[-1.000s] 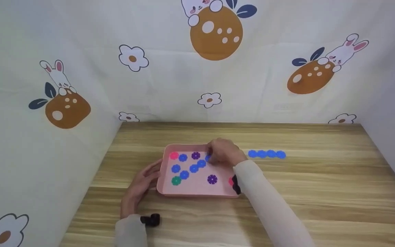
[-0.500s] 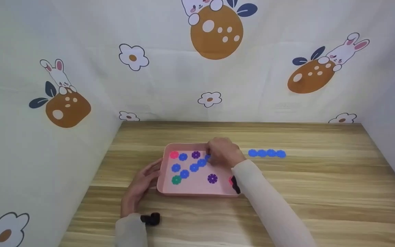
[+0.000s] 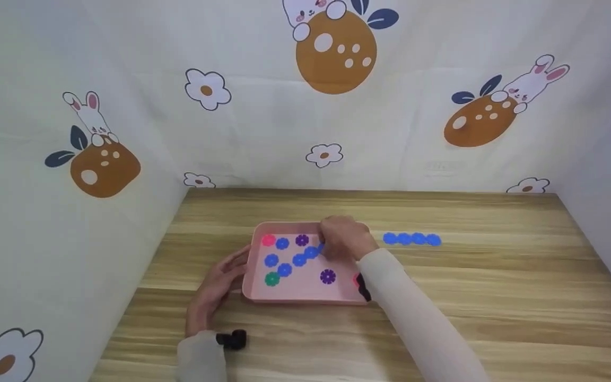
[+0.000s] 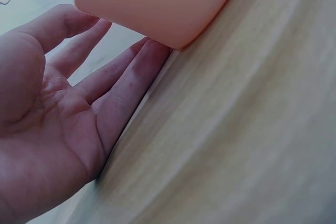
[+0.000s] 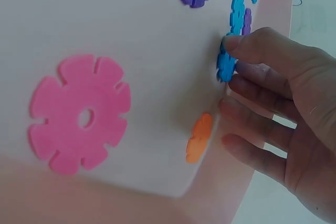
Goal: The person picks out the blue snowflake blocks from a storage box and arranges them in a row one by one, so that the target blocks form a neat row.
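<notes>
A pink tray point(image 3: 311, 301) on the table holds flower-shaped plastic discs with slotted edges. My right hand point(image 3: 347, 236) is over its back right part, pinching a blue disc point(image 5: 227, 62) between thumb and fingers in the right wrist view. That disc stands at the end of a line of blue discs point(image 3: 299, 260) running toward the front left; whether all are joined I cannot tell. My left hand point(image 3: 219, 281) rests against the tray's left side, its fingers extended along the wall point(image 4: 147, 9) in the left wrist view. My right hand hides part of the held disc.
Also inside the tray lie a green disc point(image 3: 272, 278), purple discs point(image 3: 328, 276), pink discs point(image 5: 79, 114) and an orange disc point(image 5: 199, 137). A row of blue discs point(image 3: 411, 239) lies on the wooden table point(image 3: 496, 297) to the right. Patterned cloth point(image 3: 263, 122) hangs behind.
The blue disc in my right hand looks narrower and slightly tilted now. Both hands stay nearly where they were, and the tray has not visibly moved.
</notes>
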A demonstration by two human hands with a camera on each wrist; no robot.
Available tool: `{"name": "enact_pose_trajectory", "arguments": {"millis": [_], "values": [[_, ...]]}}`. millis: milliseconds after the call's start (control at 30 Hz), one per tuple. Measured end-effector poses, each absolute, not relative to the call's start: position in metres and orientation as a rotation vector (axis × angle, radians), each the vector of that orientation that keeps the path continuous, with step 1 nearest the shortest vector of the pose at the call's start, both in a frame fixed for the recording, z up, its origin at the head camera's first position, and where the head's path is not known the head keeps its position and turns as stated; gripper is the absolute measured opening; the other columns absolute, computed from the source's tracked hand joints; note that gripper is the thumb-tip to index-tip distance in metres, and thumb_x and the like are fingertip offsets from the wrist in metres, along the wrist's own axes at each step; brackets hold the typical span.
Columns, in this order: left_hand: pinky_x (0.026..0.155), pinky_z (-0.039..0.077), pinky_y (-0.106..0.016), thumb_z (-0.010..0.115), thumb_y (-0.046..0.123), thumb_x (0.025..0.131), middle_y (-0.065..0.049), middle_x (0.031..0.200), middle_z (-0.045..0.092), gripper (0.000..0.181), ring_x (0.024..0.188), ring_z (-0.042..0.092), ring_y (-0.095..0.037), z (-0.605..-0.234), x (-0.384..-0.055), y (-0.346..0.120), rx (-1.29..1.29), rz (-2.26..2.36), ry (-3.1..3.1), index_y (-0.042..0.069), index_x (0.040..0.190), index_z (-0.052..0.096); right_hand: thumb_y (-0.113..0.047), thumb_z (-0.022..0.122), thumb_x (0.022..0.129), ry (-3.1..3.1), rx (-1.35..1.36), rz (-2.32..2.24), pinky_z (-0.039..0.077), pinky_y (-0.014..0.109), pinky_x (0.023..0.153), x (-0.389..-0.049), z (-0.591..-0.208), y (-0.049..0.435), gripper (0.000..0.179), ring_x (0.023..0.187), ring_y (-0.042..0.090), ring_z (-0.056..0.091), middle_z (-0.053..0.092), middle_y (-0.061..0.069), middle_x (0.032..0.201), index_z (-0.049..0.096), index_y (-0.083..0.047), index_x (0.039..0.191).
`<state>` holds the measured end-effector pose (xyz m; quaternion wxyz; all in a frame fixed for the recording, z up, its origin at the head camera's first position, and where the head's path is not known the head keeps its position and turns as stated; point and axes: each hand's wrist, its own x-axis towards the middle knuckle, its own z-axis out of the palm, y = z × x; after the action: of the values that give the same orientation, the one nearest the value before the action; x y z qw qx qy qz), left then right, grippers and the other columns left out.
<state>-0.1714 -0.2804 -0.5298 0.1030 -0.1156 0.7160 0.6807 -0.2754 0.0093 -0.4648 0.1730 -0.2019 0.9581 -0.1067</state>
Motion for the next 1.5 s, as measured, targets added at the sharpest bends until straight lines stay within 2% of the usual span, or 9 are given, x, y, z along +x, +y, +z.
{"name": "enact_pose_trajectory", "arguments": {"millis": [267,400,567,867,1033,1233,1500], "values": [[0.100,0.056,-0.036,0.066,0.025,0.097,-0.006,0.147,0.056,0.048,0.122,0.065,-0.023,-0.528,-0.170,-0.282,-0.309,2.011,2.105,0.029,0.143,0.055,-0.025,0.077,0.088,2.689,-0.572,-0.288,0.057,0.044,0.077,-0.276,-0.464,0.010,0.020,0.087,0.023,0.061,0.069,0.001,0.099,0.073,-0.020,0.106],[0.099,0.056,-0.035,0.065,0.023,0.097,-0.004,0.147,0.057,0.049,0.122,0.065,-0.022,-0.530,-0.170,-0.284,-0.286,2.016,2.104,0.029,0.144,0.054,-0.024,0.080,0.085,2.672,-0.595,-0.366,0.058,0.042,0.083,-0.278,-0.462,0.011,0.023,0.089,0.022,0.062,0.068,0.000,0.097,0.073,-0.018,0.105],[0.103,0.055,-0.036,0.066,0.024,0.096,-0.004,0.149,0.055,0.050,0.126,0.063,-0.022,-0.529,-0.171,-0.282,-0.322,1.998,2.111,0.030,0.144,0.053,-0.024,0.083,0.083,2.699,-0.698,-0.391,0.057,0.037,0.091,-0.279,-0.451,0.018,0.032,0.091,0.018,0.062,0.071,0.000,0.102,0.073,-0.015,0.112],[0.107,0.051,-0.038,0.070,0.024,0.094,0.001,0.149,0.055,0.055,0.130,0.059,-0.019,-0.528,-0.170,-0.283,-0.331,1.956,2.115,0.038,0.143,0.052,-0.022,0.083,0.082,2.750,-0.860,-0.470,0.058,0.037,0.089,-0.276,-0.431,0.045,0.033,0.091,0.020,0.063,0.073,0.003,0.105,0.073,-0.012,0.112],[0.104,0.053,-0.037,0.068,0.020,0.095,-0.003,0.151,0.053,0.055,0.129,0.060,-0.022,-0.527,-0.170,-0.283,-0.314,1.980,2.102,0.033,0.146,0.051,-0.021,0.081,0.082,2.787,-0.875,-0.486,0.058,0.035,0.082,-0.271,-0.427,0.064,0.032,0.086,0.020,0.062,0.072,0.005,0.103,0.073,-0.010,0.112],[0.099,0.056,-0.034,0.065,0.013,0.096,-0.007,0.151,0.053,0.053,0.126,0.063,-0.024,-0.526,-0.172,-0.283,-0.295,2.005,2.120,0.027,0.145,0.053,-0.022,0.079,0.083,2.821,-0.862,-0.514,0.058,0.037,0.081,-0.270,-0.426,0.091,0.032,0.086,0.021,0.062,0.073,0.006,0.103,0.074,-0.009,0.111],[0.102,0.055,-0.035,0.066,0.018,0.095,-0.004,0.151,0.053,0.053,0.129,0.060,-0.024,-0.527,-0.173,-0.282,-0.295,1.987,2.138,0.029,0.146,0.052,-0.025,0.077,0.083,2.843,-0.787,-0.491,0.059,0.040,0.082,-0.272,-0.423,0.135,0.032,0.091,0.022,0.064,0.073,0.008,0.104,0.073,-0.009,0.111]]}}
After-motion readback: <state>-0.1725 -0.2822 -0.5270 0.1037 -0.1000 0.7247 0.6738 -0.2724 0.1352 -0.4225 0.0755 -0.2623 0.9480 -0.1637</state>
